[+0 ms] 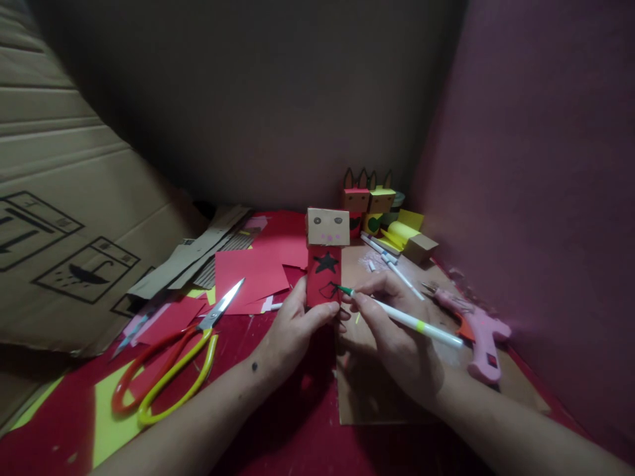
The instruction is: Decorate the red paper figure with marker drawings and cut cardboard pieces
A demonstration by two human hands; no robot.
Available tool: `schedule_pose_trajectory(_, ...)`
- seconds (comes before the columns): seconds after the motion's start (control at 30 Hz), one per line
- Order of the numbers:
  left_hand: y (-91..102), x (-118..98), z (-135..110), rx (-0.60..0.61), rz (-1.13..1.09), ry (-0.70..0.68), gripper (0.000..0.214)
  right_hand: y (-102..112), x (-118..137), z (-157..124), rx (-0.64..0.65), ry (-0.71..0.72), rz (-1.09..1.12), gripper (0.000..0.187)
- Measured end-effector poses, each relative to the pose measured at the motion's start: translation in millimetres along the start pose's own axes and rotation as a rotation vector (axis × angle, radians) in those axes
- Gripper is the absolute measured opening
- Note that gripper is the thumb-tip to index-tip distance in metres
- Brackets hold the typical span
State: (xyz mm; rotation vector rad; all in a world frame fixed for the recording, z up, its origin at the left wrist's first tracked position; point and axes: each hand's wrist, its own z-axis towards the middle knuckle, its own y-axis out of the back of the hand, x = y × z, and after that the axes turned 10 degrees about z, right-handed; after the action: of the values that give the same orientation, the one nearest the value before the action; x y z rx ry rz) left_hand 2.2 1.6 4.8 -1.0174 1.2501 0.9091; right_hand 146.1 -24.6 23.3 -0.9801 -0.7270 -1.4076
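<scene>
My left hand grips the lower part of a small paper figure. The figure has a red body with a black star and a tan box head with a drawn face. My right hand is closed round a white marker with a green tip. The tip touches the red body just below the star, where a dark outline is drawn. Both hands hover over a red-covered table.
Scissors with red and yellow handles lie at the left on red and yellow paper. A pink glue gun rests at the right on a cardboard sheet. Two more paper figures, loose markers and cardboard scraps sit behind. A large cardboard panel leans at left.
</scene>
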Motion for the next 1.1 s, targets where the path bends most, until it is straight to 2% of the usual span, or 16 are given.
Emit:
schedule_pose_trajectory(0.23,-1.2,-2.0,-1.3,0.001,0.023,-0.004,0.023,5.9,-3.1,-2.8,0.119,-0.030,-0.002,0.007)
schedule_pose_trajectory(0.43,-1.2,-1.4,-0.3,0.002,0.023,-0.020,0.023,2.9,-2.9,-2.7,0.067,0.002,0.021,0.007)
schedule_pose_trajectory(0.67,-1.5,-1.5,-1.7,0.008,0.011,-0.023,0.025,5.2,-4.7,-4.7,0.089,-0.041,-0.013,0.006)
schedule_pose_trajectory(0.83,-0.2,-0.6,-1.5,-0.012,0.050,-0.032,0.023,4.1,-6.7,-4.9,0.110,-0.017,-0.017,0.005)
schedule_pose_trajectory(1.0,-0.3,0.3,-0.1,0.008,0.016,-0.023,0.026,4.7,-6.0,-3.6,0.062,-0.032,-0.009,0.007)
schedule_pose_trajectory(1.1,-1.0,-0.8,-1.3,0.003,0.018,-0.027,0.025,4.8,-5.5,-3.8,0.079,-0.042,-0.009,0.008)
